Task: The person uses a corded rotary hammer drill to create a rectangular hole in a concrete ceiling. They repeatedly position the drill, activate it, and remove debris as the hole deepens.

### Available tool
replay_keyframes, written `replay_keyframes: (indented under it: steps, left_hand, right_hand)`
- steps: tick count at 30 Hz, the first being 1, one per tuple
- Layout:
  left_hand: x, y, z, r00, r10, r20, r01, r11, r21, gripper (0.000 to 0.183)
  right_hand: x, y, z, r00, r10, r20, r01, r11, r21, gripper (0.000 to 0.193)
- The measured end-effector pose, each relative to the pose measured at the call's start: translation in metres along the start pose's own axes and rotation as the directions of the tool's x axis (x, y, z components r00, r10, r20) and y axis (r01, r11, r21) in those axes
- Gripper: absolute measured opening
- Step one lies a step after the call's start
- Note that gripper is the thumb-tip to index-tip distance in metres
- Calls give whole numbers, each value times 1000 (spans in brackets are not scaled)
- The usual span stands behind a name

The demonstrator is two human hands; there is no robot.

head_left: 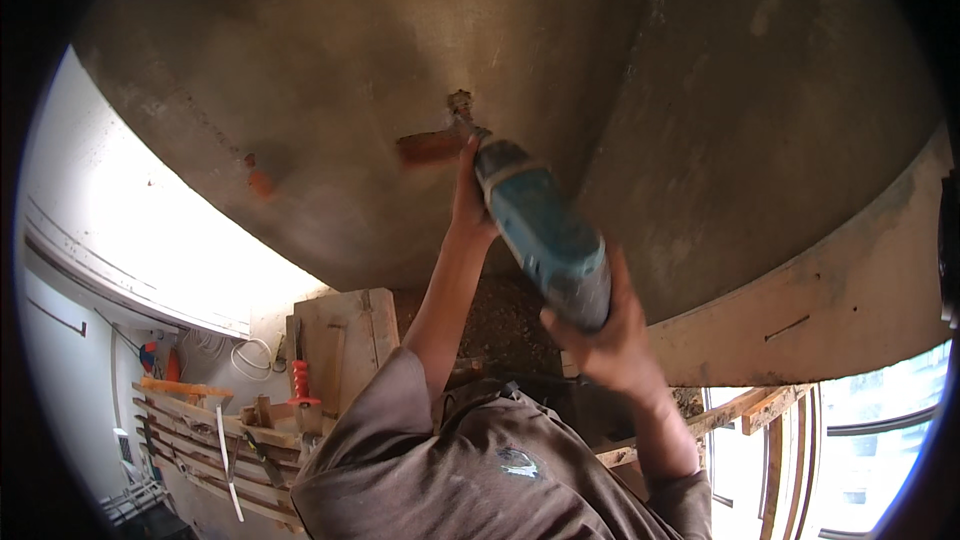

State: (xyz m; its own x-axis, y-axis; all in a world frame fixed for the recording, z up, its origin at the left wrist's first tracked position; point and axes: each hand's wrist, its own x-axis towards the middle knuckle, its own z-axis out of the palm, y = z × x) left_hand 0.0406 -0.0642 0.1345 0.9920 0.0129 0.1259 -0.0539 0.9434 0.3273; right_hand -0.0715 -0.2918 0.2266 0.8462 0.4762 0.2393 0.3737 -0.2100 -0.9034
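Observation:
A teal and grey rotary hammer (548, 225) points up at a brown plastered surface (330, 30). My right hand (615, 345) grips the rear of the tool, somewhat blurred. Near its front end, my left hand (473, 195) holds on beside the collar, thumb pointing up toward the bit; some of its fingers are hidden behind the tool. The tip meets the surface beside a rough chipped hole (460, 103). Next to that lies a gouged reddish-orange patch (430, 147), close to my left fingertips.
Another small orange chipped spot (258, 178) shows on the surface to the left. Below left are wooden boards (345, 330), a stack of slats (220, 445) and a red-handled tool (301, 382). Timber pieces (775, 407) stand by a bright window (885, 450) at lower right.

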Motion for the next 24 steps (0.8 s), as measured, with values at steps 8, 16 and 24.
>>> replay_keyframes:
  steps: [8, 16, 24]
  left_hand:
    - [0, -27, 17, 997, -82, 9, 83, 990, -116, 43]
    - [-20, -22, 10, 995, -100, -20, 96, 987, -125, 48]
    - [23, 2, -12, 996, -69, -47, 64, 993, -99, 45]
  right_hand:
    - [-26, -10, -27, 998, 63, 6, -63, 983, 171, 70]
    - [-50, -3, -6, 999, 46, -26, -44, 996, 83, 75]
    - [7, -10, 3, 997, 69, -31, -67, 996, 65, 82]
